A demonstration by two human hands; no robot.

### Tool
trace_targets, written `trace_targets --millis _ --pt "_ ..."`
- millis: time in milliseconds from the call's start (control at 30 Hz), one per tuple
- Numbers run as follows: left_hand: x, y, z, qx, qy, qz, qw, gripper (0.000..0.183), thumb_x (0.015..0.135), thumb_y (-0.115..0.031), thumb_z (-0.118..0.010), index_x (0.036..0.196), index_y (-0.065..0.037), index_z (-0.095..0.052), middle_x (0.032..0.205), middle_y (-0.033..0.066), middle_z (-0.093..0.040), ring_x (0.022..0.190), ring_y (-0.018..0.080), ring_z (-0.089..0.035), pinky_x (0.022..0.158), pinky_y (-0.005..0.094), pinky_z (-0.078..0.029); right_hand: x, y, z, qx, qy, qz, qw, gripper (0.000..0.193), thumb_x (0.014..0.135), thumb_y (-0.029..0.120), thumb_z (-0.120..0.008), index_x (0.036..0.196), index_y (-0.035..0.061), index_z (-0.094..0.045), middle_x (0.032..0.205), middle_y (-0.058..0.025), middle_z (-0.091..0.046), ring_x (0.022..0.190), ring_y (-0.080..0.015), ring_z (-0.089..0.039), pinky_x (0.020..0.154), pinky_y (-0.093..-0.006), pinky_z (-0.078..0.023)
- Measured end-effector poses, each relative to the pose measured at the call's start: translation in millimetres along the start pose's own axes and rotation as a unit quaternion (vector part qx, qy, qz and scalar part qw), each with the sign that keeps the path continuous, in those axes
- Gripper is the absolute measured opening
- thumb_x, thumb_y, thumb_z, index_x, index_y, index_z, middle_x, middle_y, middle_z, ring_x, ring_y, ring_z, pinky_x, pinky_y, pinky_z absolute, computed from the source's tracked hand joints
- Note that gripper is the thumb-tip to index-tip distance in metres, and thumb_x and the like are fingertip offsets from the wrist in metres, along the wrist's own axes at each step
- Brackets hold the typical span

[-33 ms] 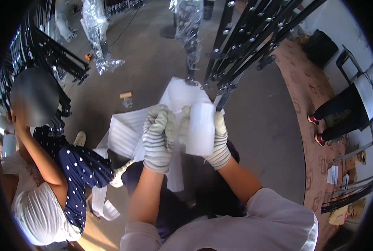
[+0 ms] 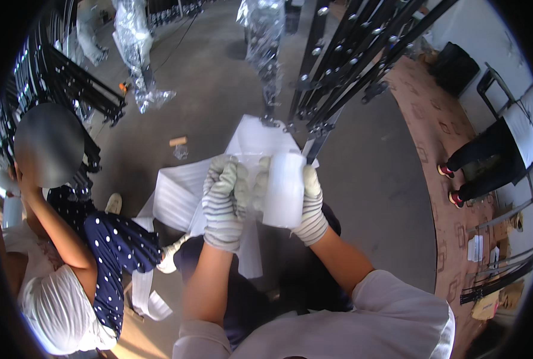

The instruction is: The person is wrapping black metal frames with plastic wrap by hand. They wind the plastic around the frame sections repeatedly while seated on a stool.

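Observation:
My right hand [image 2: 309, 206], in a striped grey-white knit glove, is wrapped round an upright white roll of plastic film [image 2: 284, 190], with fingers showing on its left side. Just left of the roll, my left hand [image 2: 223, 200] wears a matching glove. Its fingers are curled shut on what looks like a faint translucent stretch of film between the two hands. Below and beyond them, white foam sheeting [image 2: 179, 203] lies in folds, reaching up to the black metal bars. What the bent fingers cover stays hidden.
Black metal bars [image 2: 332, 66] lean in at the upper right, and more bars [image 2: 69, 78] stand at the left. Plastic-wrapped bundles [image 2: 132, 54] stand beyond. A seated person [image 2: 69, 281] is close on my left; another person's legs [image 2: 493, 158] show at the right. A small tan block [image 2: 178, 141] lies on the floor.
The whole view has shifted very slightly, so things sit a little lower in the picture. My hands keep the same hold, and the roll has not visibly moved between them.

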State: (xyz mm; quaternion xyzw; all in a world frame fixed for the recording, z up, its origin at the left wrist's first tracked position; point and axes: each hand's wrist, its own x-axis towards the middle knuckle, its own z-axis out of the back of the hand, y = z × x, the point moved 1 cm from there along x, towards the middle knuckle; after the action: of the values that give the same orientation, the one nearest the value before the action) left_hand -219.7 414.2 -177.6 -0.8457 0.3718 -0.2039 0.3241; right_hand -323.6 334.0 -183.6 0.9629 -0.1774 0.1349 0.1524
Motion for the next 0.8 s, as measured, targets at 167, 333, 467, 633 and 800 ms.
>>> trace_targets --millis 167,333,467,633,800 --pt "-11 -11 -23 0.032 -0.053 0.069 0.996 0.003 0.081 -0.008 -0.051 0.083 -0.008 -0.053 0.065 -0.0008 -0.053 0.052 0.0039 -0.044 0.047 0.0141 -0.036 -20 15 -32 -0.082 -0.077 0.029 0.993 0.061 0.065 0.035 -0.067 0.109 0.0006 -0.043 0.089 -0.0127 -0.052 0.081 -0.0232 -0.053 0.073 -0.0341 -0.045" --pt "-18 -9 -25 0.095 -0.006 0.012 0.995 0.008 0.078 -0.009 -0.053 0.086 -0.008 -0.052 0.069 0.0022 -0.054 0.054 0.0050 -0.045 0.047 0.0160 -0.036 -42 25 -31 -0.090 -0.051 -0.009 0.995 0.060 0.067 0.036 -0.066 0.111 0.0016 -0.043 0.092 -0.0152 -0.054 0.082 -0.0256 -0.056 0.071 -0.0357 -0.048" --pt "-16 -4 -20 0.111 0.048 -0.016 0.993 0.010 0.077 -0.007 -0.053 0.086 -0.006 -0.051 0.069 0.0046 -0.055 0.049 0.0066 -0.047 0.044 0.0170 -0.036 -48 31 -35 -0.124 -0.080 0.026 0.989 0.059 0.069 0.035 -0.064 0.113 0.0019 -0.042 0.094 -0.0151 -0.055 0.084 -0.0258 -0.056 0.073 -0.0370 -0.047" --pt "-13 0 -32 0.140 0.037 -0.088 0.986 0.007 0.079 -0.007 -0.053 0.086 -0.006 -0.051 0.068 0.0035 -0.055 0.049 0.0067 -0.048 0.044 0.0173 -0.040 -56 32 -53 -0.104 -0.049 -0.001 0.993 0.053 0.072 0.025 -0.062 0.115 0.0036 -0.041 0.099 -0.0159 -0.054 0.092 -0.0280 -0.054 0.083 -0.0423 -0.043" --pt "-14 -19 -73 0.224 0.067 -0.061 0.970 0.007 0.080 -0.007 -0.053 0.087 -0.007 -0.050 0.071 0.0025 -0.056 0.056 0.0081 -0.052 0.048 0.0184 -0.043 -76 55 -76 -0.154 -0.056 0.012 0.986 0.049 0.073 0.022 -0.059 0.115 0.0022 -0.044 0.103 -0.0216 -0.053 0.092 -0.0321 -0.055 0.081 -0.0468 -0.043"
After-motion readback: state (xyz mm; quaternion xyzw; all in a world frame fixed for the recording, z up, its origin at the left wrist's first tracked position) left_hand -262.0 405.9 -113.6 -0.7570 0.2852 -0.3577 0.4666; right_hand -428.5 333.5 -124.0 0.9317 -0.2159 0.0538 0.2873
